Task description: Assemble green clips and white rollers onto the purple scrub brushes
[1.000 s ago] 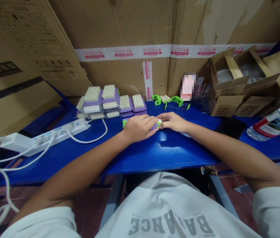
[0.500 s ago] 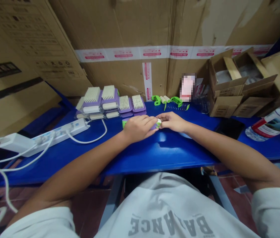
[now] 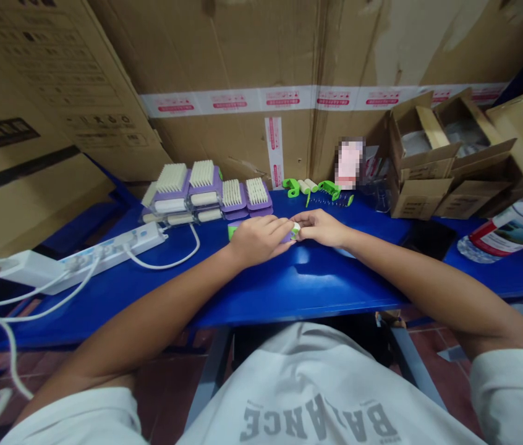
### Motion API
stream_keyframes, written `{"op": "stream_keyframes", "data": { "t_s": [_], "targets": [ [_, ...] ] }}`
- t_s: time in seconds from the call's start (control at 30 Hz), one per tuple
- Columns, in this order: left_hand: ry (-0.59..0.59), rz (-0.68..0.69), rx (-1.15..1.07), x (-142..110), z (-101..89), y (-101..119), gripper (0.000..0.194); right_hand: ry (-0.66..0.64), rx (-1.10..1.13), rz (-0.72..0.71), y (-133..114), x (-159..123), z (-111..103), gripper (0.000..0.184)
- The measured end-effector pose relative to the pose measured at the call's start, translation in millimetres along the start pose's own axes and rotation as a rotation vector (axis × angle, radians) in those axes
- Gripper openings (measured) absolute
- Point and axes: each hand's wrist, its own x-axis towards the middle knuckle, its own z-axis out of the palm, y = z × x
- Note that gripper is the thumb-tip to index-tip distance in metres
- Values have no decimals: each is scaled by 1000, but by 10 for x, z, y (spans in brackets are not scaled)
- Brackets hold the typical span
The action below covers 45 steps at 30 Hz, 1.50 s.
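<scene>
My left hand (image 3: 261, 240) is wrapped over a purple and green piece (image 3: 286, 237) on the blue table. Most of that piece lies hidden under the palm; a bit of green shows at its left end. At its right end, my right hand (image 3: 319, 227) pinches with thumb and fingers where a small white part (image 3: 296, 227) sits against green. The fingertips of both hands nearly meet there. Just behind them lie loose green clips (image 3: 292, 187), short cream rollers (image 3: 310, 185) and a row of small metal pins (image 3: 324, 201).
Purple brush heads with cream bristles (image 3: 203, 173) are stacked at the back left. A white power strip (image 3: 113, 247) with cables lies left. Open cardboard boxes (image 3: 421, 198), a dark flat object (image 3: 428, 240) and a large bottle (image 3: 507, 232) stand right, cardboard behind.
Almost nothing differs. Both hands keep the same hold on the purple and green piece, and the view has shifted very slightly.
</scene>
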Motion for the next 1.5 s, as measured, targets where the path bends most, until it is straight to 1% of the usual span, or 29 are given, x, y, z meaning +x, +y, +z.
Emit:
{"op": "stream_keyframes", "data": {
  "t_s": [0.23, 0.43, 0.57, 0.73, 0.83, 0.93, 1.0, 1.07, 1.13, 1.23, 1.4, 1.5],
  "targets": [
    [-50, -42, -23, 6, -14, 5, 40, -9, 27, 12, 22, 8, -12, 35],
    [-59, -106, -46, -35, 8, -50, 52, -33, 125, 69, 28, 4, -35, 30],
    [-72, -155, -33, -65, 8, -138, 57, -9, 165, 92, 20, 8, -111, 25],
    [-98, -212, -64, -58, -13, -198, 52, 41, 112, 100, 2, 11, -239, 23],
    [-121, -256, -82, -54, -17, -210, 54, 37, 72, 35, 26, 29, -296, 29],
    [-126, -315, -93, -62, -11, -223, 55, 44, -7, -104, 68, 56, -328, 40],
    [-110, -338, -103, -67, -5, -228, 54, 50, -84, -197, 90, 64, -335, 46],
    [-91, -359, -114, -66, 1, -230, 51, 56, -172, -271, 99, 60, -330, 46],
    [-80, -385, -119, -60, 6, -229, 49, 72, -261, -329, 96, 44, -319, 42],
    [-77, -417, -130, -52, 18, -231, 48, 104, -361, -366, 85, 17, -302, 37],
    [-44, -487, -185, -60, 53, -269, 51, 150, -435, -354, 88, 18, -298, 37],
    [-79, -476, -240, -72, 63, -307, 59, 170, -442, -372, 104, 48, -319, 35]
  ]
}}
